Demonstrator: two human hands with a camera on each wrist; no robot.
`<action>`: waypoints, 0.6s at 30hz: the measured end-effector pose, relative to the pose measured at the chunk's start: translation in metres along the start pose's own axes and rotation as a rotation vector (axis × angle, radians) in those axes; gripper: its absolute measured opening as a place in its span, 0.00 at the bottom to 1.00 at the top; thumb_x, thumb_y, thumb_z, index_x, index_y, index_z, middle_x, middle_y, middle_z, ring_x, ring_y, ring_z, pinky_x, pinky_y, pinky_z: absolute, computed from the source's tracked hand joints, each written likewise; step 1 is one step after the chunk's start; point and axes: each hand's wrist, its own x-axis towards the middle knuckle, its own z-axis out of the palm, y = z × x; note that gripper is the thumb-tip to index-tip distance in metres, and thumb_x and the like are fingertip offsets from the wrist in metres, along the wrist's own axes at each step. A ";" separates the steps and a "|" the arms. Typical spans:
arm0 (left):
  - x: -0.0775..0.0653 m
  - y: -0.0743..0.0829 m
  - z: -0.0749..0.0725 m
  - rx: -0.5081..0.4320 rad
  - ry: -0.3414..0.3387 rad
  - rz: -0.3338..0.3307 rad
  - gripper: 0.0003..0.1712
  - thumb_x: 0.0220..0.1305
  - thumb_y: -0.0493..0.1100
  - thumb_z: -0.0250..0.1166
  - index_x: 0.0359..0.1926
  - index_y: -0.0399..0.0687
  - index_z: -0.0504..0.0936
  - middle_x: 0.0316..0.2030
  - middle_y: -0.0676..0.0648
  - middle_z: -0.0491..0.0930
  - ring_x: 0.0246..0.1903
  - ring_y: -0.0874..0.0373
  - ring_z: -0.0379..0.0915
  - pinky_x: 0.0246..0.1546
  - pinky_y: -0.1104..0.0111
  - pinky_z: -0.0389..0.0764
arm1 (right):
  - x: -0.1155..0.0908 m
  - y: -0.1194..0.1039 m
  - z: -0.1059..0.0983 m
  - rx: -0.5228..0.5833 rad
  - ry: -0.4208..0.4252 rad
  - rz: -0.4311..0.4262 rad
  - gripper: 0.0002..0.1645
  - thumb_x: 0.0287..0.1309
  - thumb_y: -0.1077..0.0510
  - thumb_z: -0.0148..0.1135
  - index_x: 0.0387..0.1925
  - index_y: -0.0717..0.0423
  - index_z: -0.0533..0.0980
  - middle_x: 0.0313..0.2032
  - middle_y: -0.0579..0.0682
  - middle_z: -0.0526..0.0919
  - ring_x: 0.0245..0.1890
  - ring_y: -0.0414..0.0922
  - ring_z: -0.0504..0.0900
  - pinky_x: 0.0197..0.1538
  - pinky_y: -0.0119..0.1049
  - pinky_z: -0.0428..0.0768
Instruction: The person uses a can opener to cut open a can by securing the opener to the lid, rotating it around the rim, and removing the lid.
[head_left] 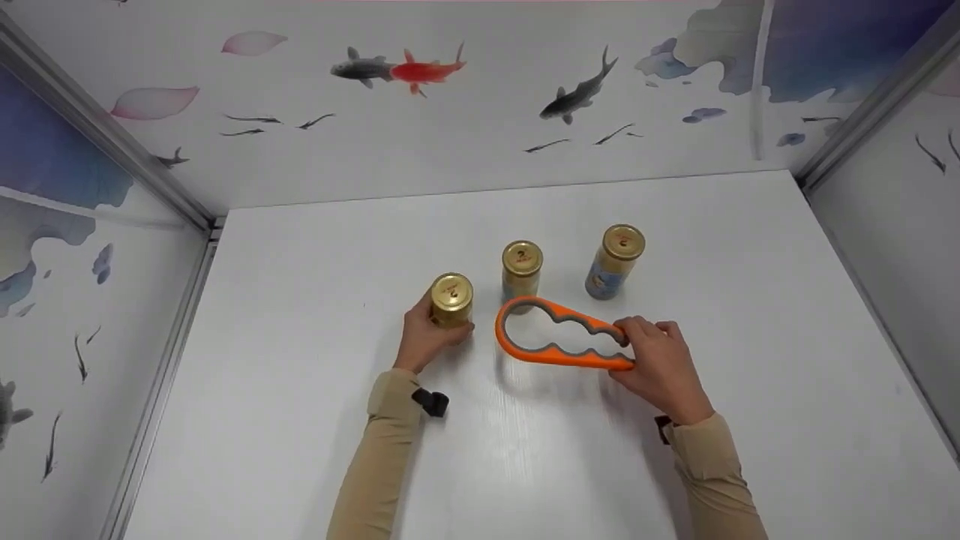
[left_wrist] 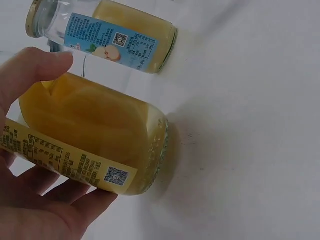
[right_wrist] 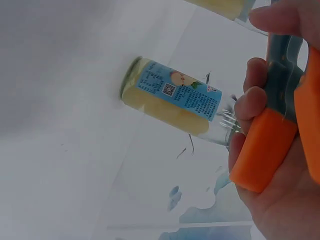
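Note:
My left hand [head_left: 427, 339] grips a glass jar [head_left: 452, 294] with a gold lid, which stands upright. Up close in the left wrist view, its yellow label [left_wrist: 65, 160] and amber contents show, with the thumb on one side and the fingers on the other. An orange jar opener [head_left: 570, 361] with a grey scalloped inner edge is held by its handle ends in my right hand [head_left: 664, 367]. Its rounded loop points left, above the table and close to a second gold-lidded jar [head_left: 523, 259]. No lid sits within the loop.
Farther right stands a third gold-lidded jar [head_left: 623, 244]; its blue label [right_wrist: 180, 92] with a fruit picture shows in the right wrist view. The white table [head_left: 285, 435] meets printed panels [head_left: 480, 142] at the back and sides, with metal posts [head_left: 169, 180] at the corners.

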 end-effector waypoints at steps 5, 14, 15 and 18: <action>-0.007 0.007 0.004 -0.009 -0.070 0.040 0.44 0.47 0.35 0.76 0.66 0.44 0.69 0.59 0.45 0.74 0.60 0.51 0.67 0.60 0.56 0.68 | 0.003 -0.001 -0.008 0.032 0.026 -0.032 0.27 0.35 0.65 0.76 0.41 0.61 0.73 0.30 0.51 0.78 0.30 0.48 0.76 0.50 0.52 0.66; -0.018 0.014 0.017 0.018 -0.146 0.104 0.42 0.47 0.37 0.77 0.65 0.49 0.72 0.56 0.51 0.76 0.57 0.55 0.70 0.57 0.57 0.71 | 0.017 -0.016 -0.028 0.079 0.069 -0.101 0.29 0.34 0.67 0.76 0.42 0.60 0.73 0.30 0.50 0.78 0.28 0.47 0.73 0.48 0.50 0.65; -0.019 0.014 0.019 0.035 -0.159 0.123 0.41 0.47 0.37 0.77 0.65 0.49 0.72 0.56 0.51 0.77 0.56 0.56 0.71 0.56 0.58 0.72 | 0.019 -0.018 -0.029 0.075 0.070 -0.114 0.29 0.33 0.67 0.76 0.42 0.60 0.73 0.30 0.50 0.78 0.28 0.47 0.73 0.48 0.50 0.65; -0.024 0.020 0.023 0.081 -0.195 0.173 0.39 0.48 0.38 0.77 0.63 0.47 0.73 0.54 0.51 0.78 0.53 0.57 0.73 0.53 0.60 0.74 | 0.023 -0.025 -0.033 0.062 0.069 -0.151 0.30 0.33 0.66 0.77 0.43 0.61 0.73 0.31 0.50 0.79 0.27 0.47 0.74 0.49 0.51 0.65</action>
